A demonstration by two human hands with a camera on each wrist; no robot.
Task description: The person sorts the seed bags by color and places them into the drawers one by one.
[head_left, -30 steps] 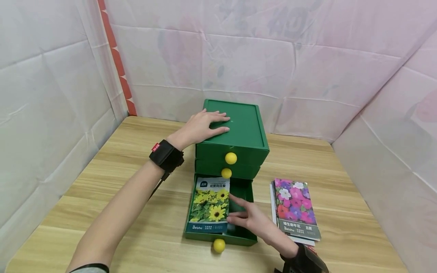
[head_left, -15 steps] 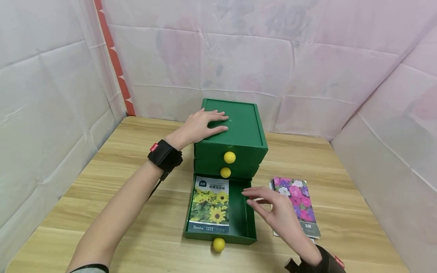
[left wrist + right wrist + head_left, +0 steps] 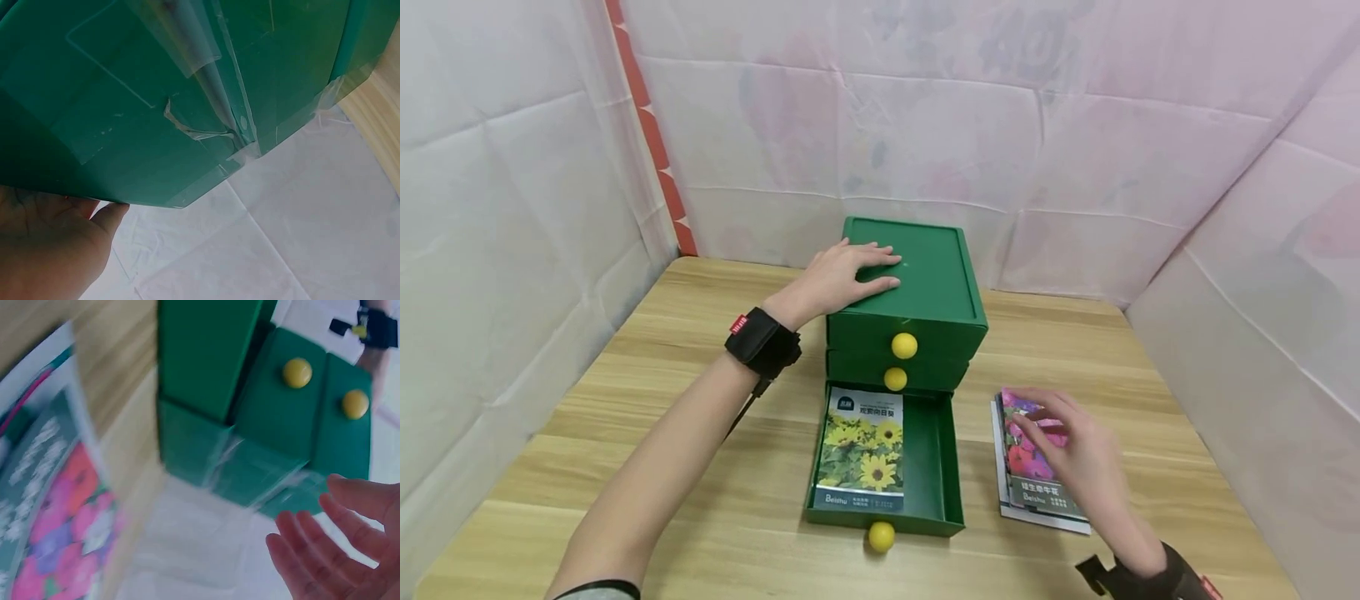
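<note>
A green three-drawer box point(image 3: 917, 287) stands on the wooden table point(image 3: 700, 467). My left hand point(image 3: 842, 279) lies flat on its lid with fingers straight; the left wrist view shows the green box point(image 3: 187, 94) close up and my palm point(image 3: 50, 250). The bottom drawer point(image 3: 936, 467) is pulled out and holds a sunflower seed packet point(image 3: 861, 450). My right hand point(image 3: 1071, 450) hovers with relaxed fingers over a stack of pink-flower seed packets point(image 3: 1037, 487) right of the drawer, holding nothing. The right wrist view shows the pink-flower packet point(image 3: 50, 537) blurred and my open fingers point(image 3: 337, 544).
Yellow ball knobs point(image 3: 904, 345) mark the two closed drawers, and another knob point(image 3: 881, 536) sits on the open drawer's front. White and pink sheets point(image 3: 1075, 150) wall the table on three sides. A red strip point(image 3: 651, 125) runs down the left corner.
My right hand has left the sunflower packet in the drawer and moved right, over the stack of pink-flower packets. The left hand has stayed on the box lid.
</note>
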